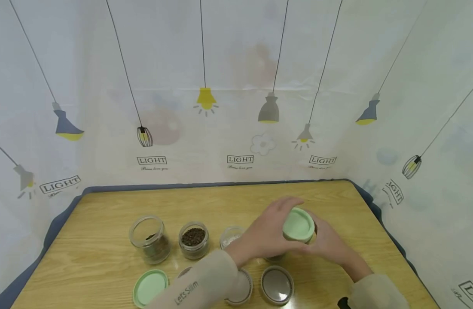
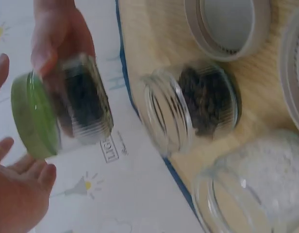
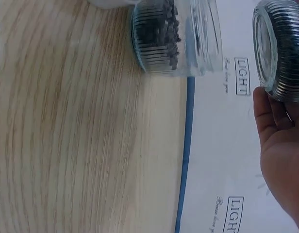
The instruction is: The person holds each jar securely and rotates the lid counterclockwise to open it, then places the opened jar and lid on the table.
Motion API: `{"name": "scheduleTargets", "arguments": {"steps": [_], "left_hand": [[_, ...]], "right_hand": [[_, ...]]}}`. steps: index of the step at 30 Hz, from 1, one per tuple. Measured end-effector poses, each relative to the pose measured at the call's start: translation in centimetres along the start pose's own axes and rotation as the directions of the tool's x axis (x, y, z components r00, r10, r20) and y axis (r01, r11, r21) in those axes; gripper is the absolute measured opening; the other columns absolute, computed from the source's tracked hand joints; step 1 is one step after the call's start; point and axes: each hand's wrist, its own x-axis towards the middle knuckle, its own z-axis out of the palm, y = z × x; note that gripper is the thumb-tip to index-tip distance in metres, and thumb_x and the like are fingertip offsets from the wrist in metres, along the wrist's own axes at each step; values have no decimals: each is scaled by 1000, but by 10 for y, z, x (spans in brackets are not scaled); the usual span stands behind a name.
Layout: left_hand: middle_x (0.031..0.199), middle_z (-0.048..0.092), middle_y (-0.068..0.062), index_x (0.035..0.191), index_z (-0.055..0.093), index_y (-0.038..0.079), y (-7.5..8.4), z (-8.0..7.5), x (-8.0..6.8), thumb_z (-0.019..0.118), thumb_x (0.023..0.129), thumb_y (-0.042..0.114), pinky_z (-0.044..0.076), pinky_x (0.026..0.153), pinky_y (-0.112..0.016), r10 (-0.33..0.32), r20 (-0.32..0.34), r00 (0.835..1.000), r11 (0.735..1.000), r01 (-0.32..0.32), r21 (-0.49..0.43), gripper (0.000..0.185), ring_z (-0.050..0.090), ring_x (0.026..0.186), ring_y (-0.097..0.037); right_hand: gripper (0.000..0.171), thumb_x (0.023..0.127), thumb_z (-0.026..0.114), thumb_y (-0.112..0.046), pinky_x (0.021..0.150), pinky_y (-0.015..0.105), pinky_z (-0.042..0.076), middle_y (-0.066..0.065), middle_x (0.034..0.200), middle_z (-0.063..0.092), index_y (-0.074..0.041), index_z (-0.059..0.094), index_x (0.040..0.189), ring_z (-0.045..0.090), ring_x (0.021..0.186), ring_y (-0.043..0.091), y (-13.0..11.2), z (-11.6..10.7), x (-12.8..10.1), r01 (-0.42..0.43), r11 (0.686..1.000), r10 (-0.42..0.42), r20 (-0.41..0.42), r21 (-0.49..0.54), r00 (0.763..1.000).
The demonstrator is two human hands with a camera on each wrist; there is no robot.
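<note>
We wear a long-sleeved top in a pale beige, soft and matte like fleece or thick knit. On the left sleeve (image 1: 199, 283) we carry a line of small white lettering that runs along the forearm and seems to read "LetsSlim". The cuff on that sleeve ends plainly at the wrist, with no band or button that we can make out. Our right sleeve (image 1: 375, 294) is of the same beige cloth, and a small black object (image 1: 342, 303) sits just beside it at the lower edge of the head view. Our left hand (image 1: 269, 234) and right hand (image 1: 329, 244) are bare, without gloves, rings or watch showing.
</note>
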Motion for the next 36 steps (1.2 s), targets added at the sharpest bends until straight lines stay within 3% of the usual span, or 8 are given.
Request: {"name": "scheduleTargets", "arguments": {"steps": [3,7,12,20,27,36], "left_hand": [[159,27,12,152,24,36,-6,-16,-8,80,74,51,38,112,-44,104,67,992,993,-99,-68,96,30,145,-12],[158,31,10,152,26,32,-15,-29,-16,78,77,43,34,115,-43,198,143,970,978,-186,-91,92,32,145,-12],[152,42,8,151,33,27,-22,-36,-25,77,78,41,39,111,-38,232,184,955,973,-224,-61,86,43,138,-12],[141,52,7,142,46,31,-23,-36,-34,80,73,47,47,100,-33,198,156,968,980,-201,4,79,49,129,-14],[133,55,2,141,52,24,-14,-32,-42,75,73,62,52,90,-27,84,90,992,988,-94,120,81,50,122,-15],[128,52,4,133,55,27,-13,-23,-46,72,69,68,52,80,-25,-8,30,1000,984,3,177,78,49,116,-13]], "right_hand": [[85,73,86,-25,94,28,49,-5,128,58,-27,39,143,57,113,8,-5,6,-1,35,998,-37,42,43,998],[84,72,86,-21,95,29,49,-4,130,58,-29,41,142,58,114,10,-10,14,0,78,992,-88,103,104,991],[84,71,87,-16,97,29,48,-1,132,58,-27,43,142,57,116,10,-17,23,0,96,982,-121,153,160,981],[84,72,86,-21,94,29,49,-4,132,58,-28,41,142,58,114,11,-19,34,0,111,985,-132,167,133,977],[86,75,84,-21,97,30,49,-3,139,54,-27,36,147,57,118,13,-24,37,2,96,984,-122,173,152,977],[86,74,84,-20,98,30,47,-3,137,55,-27,39,146,55,119,13,-19,42,3,116,978,-145,164,170,976]]}}
